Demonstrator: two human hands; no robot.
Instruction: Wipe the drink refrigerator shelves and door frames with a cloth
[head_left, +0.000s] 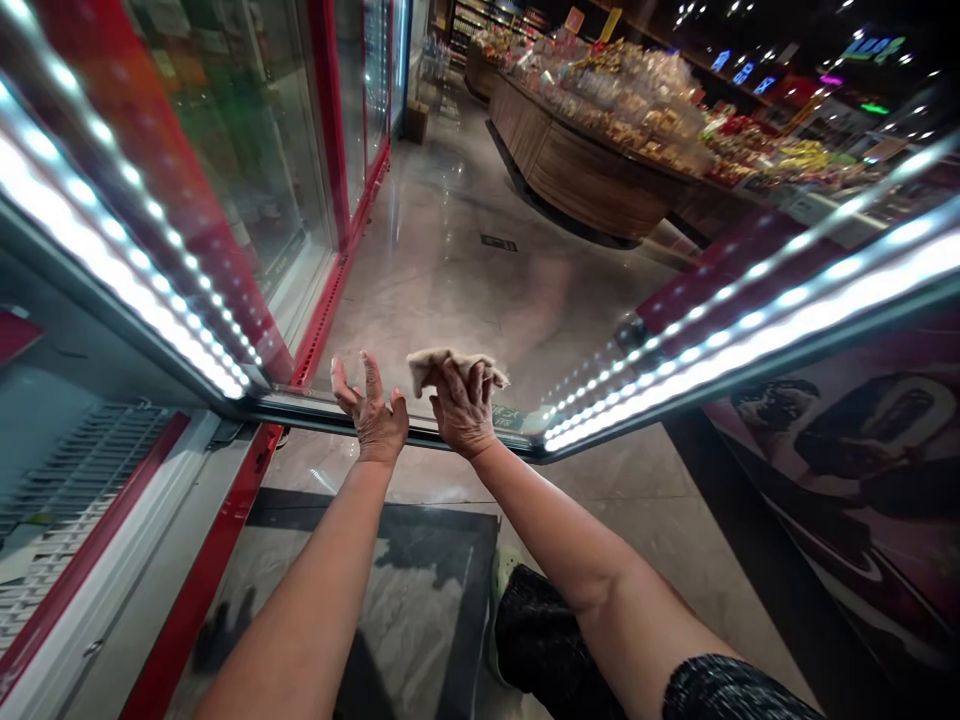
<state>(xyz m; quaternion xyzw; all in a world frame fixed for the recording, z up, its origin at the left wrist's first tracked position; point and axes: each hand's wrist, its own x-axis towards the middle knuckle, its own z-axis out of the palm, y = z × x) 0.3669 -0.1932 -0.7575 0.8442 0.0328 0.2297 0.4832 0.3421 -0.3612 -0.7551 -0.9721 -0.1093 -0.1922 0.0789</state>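
Observation:
A glass door (517,300) of an upright display cooler stands swung out in front of me, with bright light strips down both sides. Low on the glass, my right hand (466,408) presses a beige cloth (439,362) against the pane, its fingers bent over the cloth. Just left of it, my left hand (375,415) has its fingers spread and holds nothing. It is at the pane by the bottom frame (300,413); whether the fingertips touch the glass I cannot tell.
At the left is the cooler's interior with white wire shelves (45,590). Red-framed cooler doors (330,130) continue beyond. Through the glass, a wooden display counter (577,150) bears piled packaged goods. A printed panel (847,450) stands at the right. A light green shoe (504,570) shows below.

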